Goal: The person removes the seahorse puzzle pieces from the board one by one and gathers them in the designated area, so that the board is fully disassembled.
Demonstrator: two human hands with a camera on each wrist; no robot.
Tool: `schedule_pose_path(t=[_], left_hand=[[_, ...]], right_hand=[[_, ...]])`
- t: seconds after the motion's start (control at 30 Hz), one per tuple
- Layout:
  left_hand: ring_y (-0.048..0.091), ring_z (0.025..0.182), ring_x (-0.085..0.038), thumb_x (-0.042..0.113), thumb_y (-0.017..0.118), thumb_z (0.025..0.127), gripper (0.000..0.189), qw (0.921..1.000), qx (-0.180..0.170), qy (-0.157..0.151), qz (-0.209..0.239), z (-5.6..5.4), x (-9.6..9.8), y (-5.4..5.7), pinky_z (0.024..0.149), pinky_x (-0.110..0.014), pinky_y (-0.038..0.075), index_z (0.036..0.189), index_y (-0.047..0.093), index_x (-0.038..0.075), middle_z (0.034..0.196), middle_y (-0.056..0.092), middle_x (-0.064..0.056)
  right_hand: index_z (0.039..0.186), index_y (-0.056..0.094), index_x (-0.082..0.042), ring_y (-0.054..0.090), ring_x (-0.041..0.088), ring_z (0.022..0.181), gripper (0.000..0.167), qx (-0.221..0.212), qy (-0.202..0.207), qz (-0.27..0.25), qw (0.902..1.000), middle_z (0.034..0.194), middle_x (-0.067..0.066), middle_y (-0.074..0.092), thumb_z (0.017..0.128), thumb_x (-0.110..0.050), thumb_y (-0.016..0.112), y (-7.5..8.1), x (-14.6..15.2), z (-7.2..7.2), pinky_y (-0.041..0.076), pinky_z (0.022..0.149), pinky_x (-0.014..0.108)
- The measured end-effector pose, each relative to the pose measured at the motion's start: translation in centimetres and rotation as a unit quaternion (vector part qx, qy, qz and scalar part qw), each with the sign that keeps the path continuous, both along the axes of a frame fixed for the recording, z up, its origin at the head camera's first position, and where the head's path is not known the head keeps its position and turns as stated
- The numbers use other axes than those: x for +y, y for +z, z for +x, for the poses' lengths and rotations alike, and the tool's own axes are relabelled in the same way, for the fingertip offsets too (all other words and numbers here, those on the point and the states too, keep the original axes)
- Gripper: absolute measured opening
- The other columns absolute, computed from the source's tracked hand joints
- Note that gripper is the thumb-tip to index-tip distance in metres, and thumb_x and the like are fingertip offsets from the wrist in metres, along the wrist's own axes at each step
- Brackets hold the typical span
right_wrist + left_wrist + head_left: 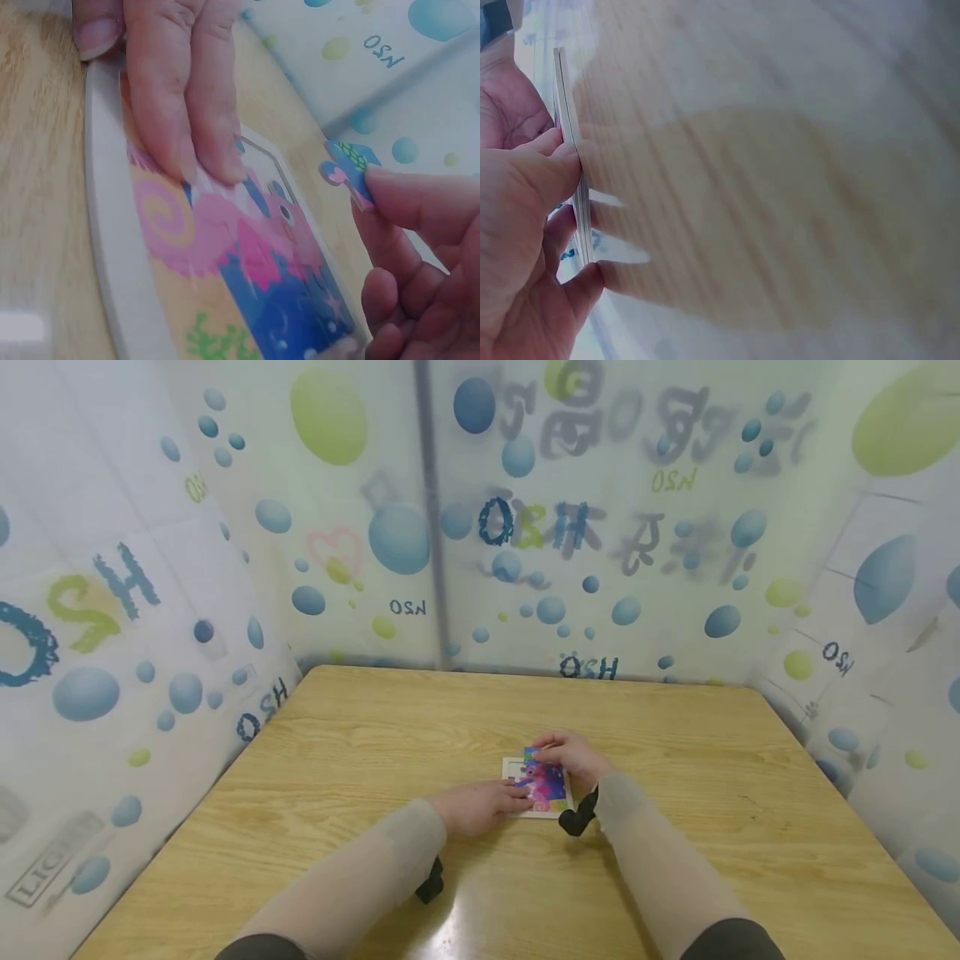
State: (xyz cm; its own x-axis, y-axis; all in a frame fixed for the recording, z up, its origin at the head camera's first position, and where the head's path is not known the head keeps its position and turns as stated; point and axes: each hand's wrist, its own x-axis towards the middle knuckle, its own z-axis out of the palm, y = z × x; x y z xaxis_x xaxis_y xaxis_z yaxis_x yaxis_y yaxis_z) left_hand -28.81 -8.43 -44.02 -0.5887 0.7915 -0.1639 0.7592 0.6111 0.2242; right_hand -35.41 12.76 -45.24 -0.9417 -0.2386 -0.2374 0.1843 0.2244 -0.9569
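Observation:
A framed jigsaw puzzle [553,787] with a pink seahorse on blue and sand colours lies on the table. Its pale frame [105,217] shows close up in the right wrist view. My left hand [476,807] lies across the near left part, its extended fingers [161,97] pressing on the picture and a nail at the frame's edge. From the left wrist view, the board [574,150] appears edge-on beside that hand. Over the far side, my right hand [576,757] pinches a blue and green puzzle piece [349,166] between thumb and index finger. An unfilled pale gap [259,156] shows near the seahorse's head.
The wooden table [360,735] reaches around the puzzle on all sides. Printed curtains [525,602] with blue and green spots hang behind the table and along both sides. Black wrist mounts [577,820] sit on my forearms close to the tabletop.

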Motion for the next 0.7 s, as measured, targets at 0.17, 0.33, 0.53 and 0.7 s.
schedule_pose_path(t=[0.17,0.33,0.53,0.7], left_hand=[[0.031,0.141,-0.021,0.015,0.039,0.104,0.041,0.9999,-0.007,0.008,-0.003,0.0,0.0,0.0,0.115,-0.033,0.023,0.145,0.045,0.019,0.151,0.037,0.003],[0.029,0.141,-0.020,0.018,0.039,0.105,0.042,0.9998,-0.014,0.015,-0.008,0.0,0.0,-0.1,0.115,-0.035,0.023,0.146,0.044,0.023,0.152,0.035,0.006],[0.029,0.141,-0.020,0.017,0.039,0.105,0.042,0.9997,-0.013,0.019,-0.007,0.0,0.0,-0.2,0.115,-0.034,0.023,0.146,0.044,0.023,0.152,0.036,0.006],[0.029,0.141,-0.020,0.017,0.039,0.105,0.042,0.9997,-0.007,0.022,-0.011,0.0,0.1,-0.2,0.115,-0.033,0.023,0.146,0.044,0.023,0.152,0.035,0.007]], right_hand=[[0.108,0.067,-0.002,0.053,0.022,0.093,0.021,0.020,0.001,0.039,0.9991,0.106,0.008,0.063,0.088,-0.011,0.068,-0.1,1.6,-0.4,0.042,0.079,0.031],[0.108,0.068,-0.003,0.048,0.022,0.092,0.023,0.039,0.003,0.068,0.9969,0.106,0.006,0.063,0.088,-0.013,0.069,-0.6,3.6,-1.1,0.037,0.076,0.034],[0.109,0.065,-0.001,0.050,0.021,0.091,0.025,0.039,0.001,0.080,0.9961,0.103,0.005,0.063,0.089,-0.014,0.068,-0.1,6.0,-1.1,0.039,0.076,0.032],[0.111,0.063,0.001,0.050,0.019,0.085,0.026,0.037,-0.003,0.090,0.9952,0.095,-0.001,0.065,0.091,-0.014,0.066,0.4,7.7,-0.8,0.039,0.072,0.031]])
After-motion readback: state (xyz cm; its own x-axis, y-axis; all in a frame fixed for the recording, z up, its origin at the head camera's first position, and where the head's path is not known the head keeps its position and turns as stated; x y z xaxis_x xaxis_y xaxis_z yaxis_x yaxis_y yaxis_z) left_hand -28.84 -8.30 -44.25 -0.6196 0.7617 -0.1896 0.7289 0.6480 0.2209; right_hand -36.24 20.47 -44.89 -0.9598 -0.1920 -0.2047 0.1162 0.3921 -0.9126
